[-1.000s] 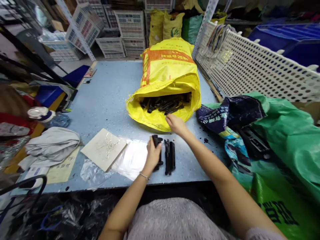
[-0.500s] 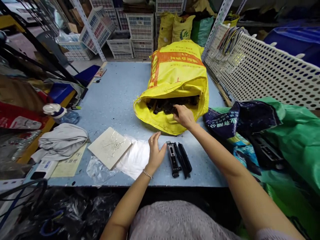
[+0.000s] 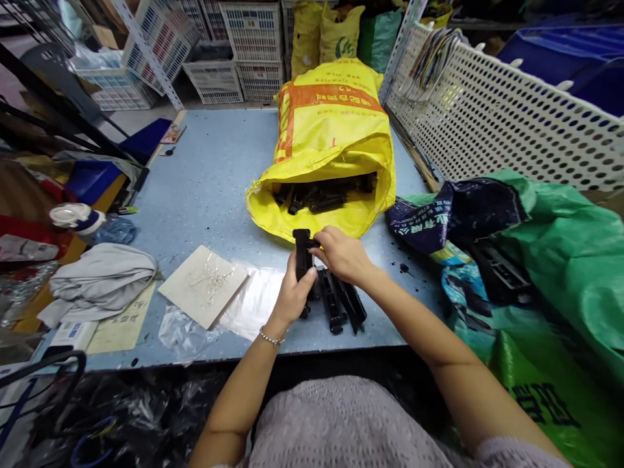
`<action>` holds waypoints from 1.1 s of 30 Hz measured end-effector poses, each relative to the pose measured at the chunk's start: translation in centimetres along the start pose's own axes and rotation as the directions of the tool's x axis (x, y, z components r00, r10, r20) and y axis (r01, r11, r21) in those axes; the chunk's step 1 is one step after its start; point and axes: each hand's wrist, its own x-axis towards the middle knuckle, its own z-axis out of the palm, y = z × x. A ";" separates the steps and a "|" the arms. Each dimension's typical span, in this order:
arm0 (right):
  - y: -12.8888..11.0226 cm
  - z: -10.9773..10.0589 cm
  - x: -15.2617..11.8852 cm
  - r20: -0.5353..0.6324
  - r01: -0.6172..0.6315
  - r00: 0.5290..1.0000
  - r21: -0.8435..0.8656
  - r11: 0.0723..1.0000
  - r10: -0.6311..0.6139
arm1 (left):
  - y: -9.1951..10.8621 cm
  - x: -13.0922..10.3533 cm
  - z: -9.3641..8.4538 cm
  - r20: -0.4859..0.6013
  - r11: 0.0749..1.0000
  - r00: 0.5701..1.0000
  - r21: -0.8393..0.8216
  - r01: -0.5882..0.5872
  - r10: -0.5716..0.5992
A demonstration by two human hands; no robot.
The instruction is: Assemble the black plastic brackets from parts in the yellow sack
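My left hand [image 3: 292, 290] is closed round a long black plastic part [image 3: 303, 257], held upright over the near side of the table. At its upper right, my right hand [image 3: 341, 255] pinches a small black piece [image 3: 314, 244], mostly hidden by the fingers; whether it is joined to the long part I cannot tell. Just below my right hand lie several long black plastic parts [image 3: 336, 302] side by side. Beyond both hands a yellow woven sack [image 3: 336, 140] rests on its side, its mouth towards me, with many black parts [image 3: 319, 195] inside.
On the blue table [image 3: 209, 169], left of my hands, lie a beige tile [image 3: 202, 286] with tiny shiny pins, white plastic bags [image 3: 256, 299] and a grey cloth [image 3: 100, 279]. Green sacking [image 3: 560, 253] with black parts is at right, below a white perforated panel [image 3: 487, 110].
My right hand has come out of the sack's mouth towards me with a black piece. My left hand, empty before, has closed on a long black part. The view has shifted slightly.
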 end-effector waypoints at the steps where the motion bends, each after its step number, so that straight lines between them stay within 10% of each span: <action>1: 0.4 0.2 0.1 0.003 0.065 0.998 -0.027 0.998 -0.065 | 0.1 -0.2 0.0 0.012 1.000 1.000 0.004 0.027 -0.027; 6: 2.1 2.0 0.3 0.003 0.255 0.967 0.024 0.967 -0.255 | 1.0 -0.5 0.2 0.030 0.982 0.982 -0.038 0.187 -0.186; 13: -0.8 2.2 -1.9 0.044 -0.300 0.954 0.175 0.938 0.297 | 0.4 0.5 0.4 -0.102 0.964 0.964 -0.127 0.231 -0.245; 20: -5.6 4.3 -7.6 0.267 -0.073 0.963 0.103 0.992 0.043 | -1.5 0.4 -0.6 -0.157 0.976 0.963 -0.042 0.215 -0.219; 23: -2.8 5.1 -5.1 0.367 -0.146 0.925 0.099 0.984 0.100 | -3.5 -0.6 -1.1 -0.159 0.894 0.955 0.340 0.291 -0.251; 26: 2.5 5.4 0.3 0.332 -0.280 0.898 -0.079 0.957 0.290 | -4.8 -2.1 -0.6 -0.098 0.623 0.928 0.715 0.317 -0.359; 28: 6.1 5.6 4.0 0.264 -0.397 0.840 -0.297 0.868 0.474 | -5.0 -3.0 0.5 -0.055 0.498 0.914 0.825 0.268 -0.402; 33: 11.1 6.0 8.3 0.264 -0.389 0.834 -0.340 0.856 0.484 | -4.5 -4.1 1.6 0.000 0.381 0.902 0.907 0.182 -0.431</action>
